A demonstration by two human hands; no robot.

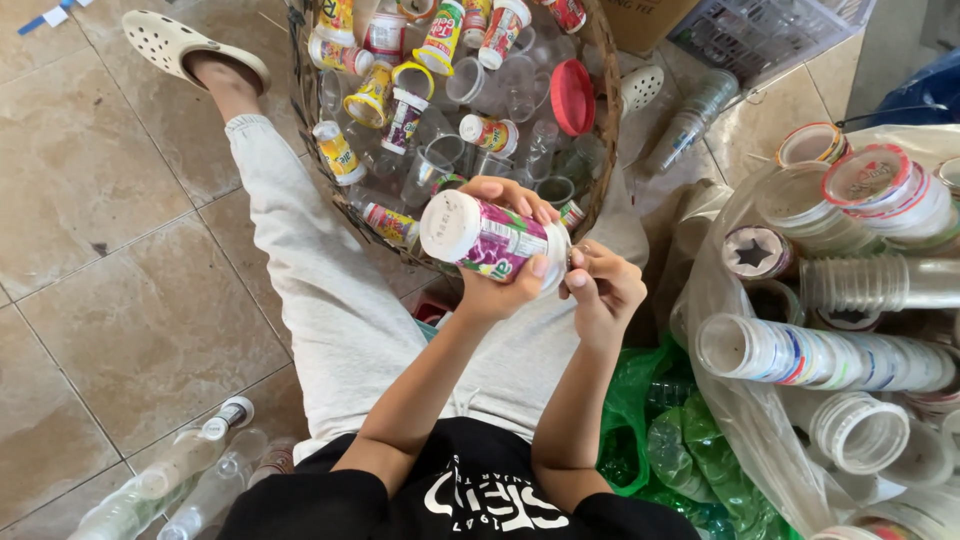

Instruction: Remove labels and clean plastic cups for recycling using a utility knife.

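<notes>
My left hand (505,280) is wrapped around a white plastic cup with a purple and green label (485,238), held sideways over my lap. My right hand (600,285) pinches at the cup's far end, fingers closed on its rim or seal; the exact spot is hidden by the cup. Both hands hover just in front of a woven basket (603,160) filled with clear cups, labelled cups and a red lid (572,96).
A clear plastic bag (730,330) at my right holds stacked cups and lids. A green bag (640,400) with crushed bottles lies by my right hip. Empty bottles (190,470) rest on the tiled floor at my left. A white clog (180,45) is on my foot.
</notes>
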